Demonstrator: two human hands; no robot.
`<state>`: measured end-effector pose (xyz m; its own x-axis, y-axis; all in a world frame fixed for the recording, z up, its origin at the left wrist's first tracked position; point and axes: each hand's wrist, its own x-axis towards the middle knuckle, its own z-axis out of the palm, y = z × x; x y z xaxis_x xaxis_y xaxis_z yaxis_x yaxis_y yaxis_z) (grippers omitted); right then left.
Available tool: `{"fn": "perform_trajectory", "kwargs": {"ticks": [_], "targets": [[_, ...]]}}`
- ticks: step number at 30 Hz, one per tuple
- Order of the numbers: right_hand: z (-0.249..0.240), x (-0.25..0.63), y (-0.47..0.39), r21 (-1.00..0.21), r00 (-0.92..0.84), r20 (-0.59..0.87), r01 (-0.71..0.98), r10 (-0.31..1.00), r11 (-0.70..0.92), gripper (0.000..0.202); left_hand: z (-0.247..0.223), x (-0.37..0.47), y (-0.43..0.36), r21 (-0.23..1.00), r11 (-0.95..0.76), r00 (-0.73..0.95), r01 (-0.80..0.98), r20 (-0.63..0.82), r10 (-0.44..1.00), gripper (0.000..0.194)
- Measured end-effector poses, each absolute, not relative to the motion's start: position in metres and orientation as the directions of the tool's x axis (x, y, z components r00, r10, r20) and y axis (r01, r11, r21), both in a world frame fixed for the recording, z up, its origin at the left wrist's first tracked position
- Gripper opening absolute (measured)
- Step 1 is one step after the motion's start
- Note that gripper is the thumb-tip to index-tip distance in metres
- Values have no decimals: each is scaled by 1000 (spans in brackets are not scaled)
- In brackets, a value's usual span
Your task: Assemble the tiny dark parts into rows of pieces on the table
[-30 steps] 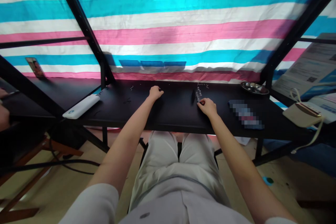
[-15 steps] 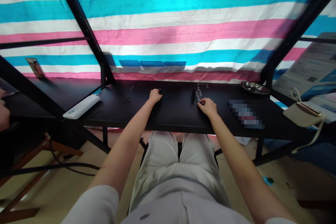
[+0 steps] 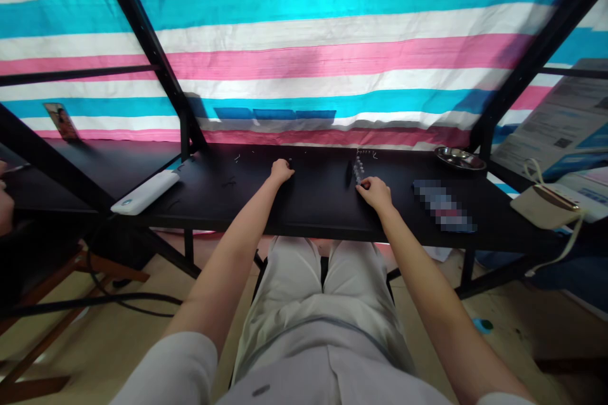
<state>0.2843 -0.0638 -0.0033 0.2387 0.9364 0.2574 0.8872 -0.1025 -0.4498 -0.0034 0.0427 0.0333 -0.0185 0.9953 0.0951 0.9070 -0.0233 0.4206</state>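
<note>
My left hand (image 3: 282, 171) rests on the black table (image 3: 313, 209), its fingers drawn together; a small dark thing shows at its far side, too small to make out. My right hand (image 3: 375, 192) is closed on the near end of a strand of clear beads (image 3: 359, 168), which runs away from me and bends right at the back. Just left of the strand lies a narrow dark object (image 3: 349, 173). Small pale bits (image 3: 237, 157) and dark thread-like bits (image 3: 229, 183) lie left of my left hand.
A white long device (image 3: 146, 192) lies at the left. On the right are a metal dish (image 3: 460, 158), a pixelated item (image 3: 443, 205) and a beige pouch (image 3: 546, 205) with a strap. Black frame posts flank the table. Another person's hand (image 3: 6, 205) shows at the left edge.
</note>
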Motion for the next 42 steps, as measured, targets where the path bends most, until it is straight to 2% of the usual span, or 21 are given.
{"fn": "perform_trajectory", "kwargs": {"ticks": [5,8,10,12,15,18,23,28,37,42], "targets": [[-3,284,-64,-443,236,257,891,937,-103,23,42,-5,38,432,-12,2,902,23,1000,19],[-3,284,-64,-438,237,252,892,938,-107,23,44,-9,30,420,4,-23,908,40,999,39],[-3,284,-64,-439,237,251,892,939,-108,23,43,-11,21,441,-5,-74,897,162,984,51],[-3,283,-64,-440,240,252,891,937,-109,23,42,-10,10,485,-102,-79,869,338,938,44],[-3,283,-64,-440,245,252,891,936,-114,24,40,-1,-10,495,-348,24,796,549,836,31],[-2,283,-63,-439,248,246,890,937,-121,25,41,19,-31,419,-551,210,722,626,751,29],[-2,283,-62,-436,251,246,891,936,-124,23,43,57,-57,304,-709,439,636,613,657,37],[-3,283,-59,-428,242,255,897,936,-115,23,38,86,-60,211,-745,564,633,534,630,53],[-2,284,-58,-422,234,255,900,938,-110,25,24,116,-48,107,-656,598,748,322,734,59],[-2,285,-57,-418,230,256,902,939,-107,26,21,121,-45,114,-626,573,771,302,762,53]]}}
